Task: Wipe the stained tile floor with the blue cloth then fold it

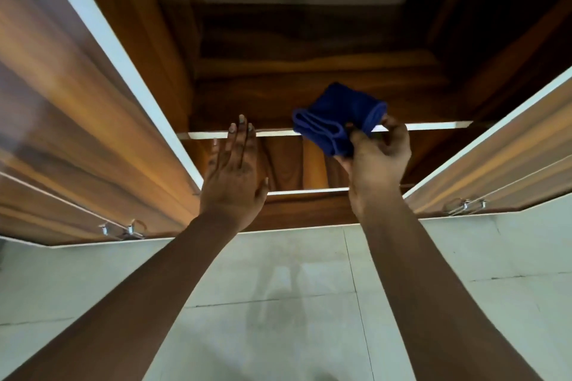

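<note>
Hidden or cut off:
- Blue cloth [335, 119]: lower corner covered by the fingers of the right hand [376, 158]; number of folded layers cannot be told.
- Left cabinet door [77, 120]: cut off by the left and top edges, surface smeared by blur.
- Right cabinet door [507, 164]: cut off by the right edge.
- Cabinet interior [309, 49]: upper right part lost in dark (contents cannot be told).
- Tile floor [278, 281]: stains too faint to make out.
- Both forearms: run off the bottom edge.

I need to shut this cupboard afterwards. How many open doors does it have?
2: the left door swung out beside the left hand, and the right door beside the right hand holding the blue cloth. Others may lie outside the frame.
</note>
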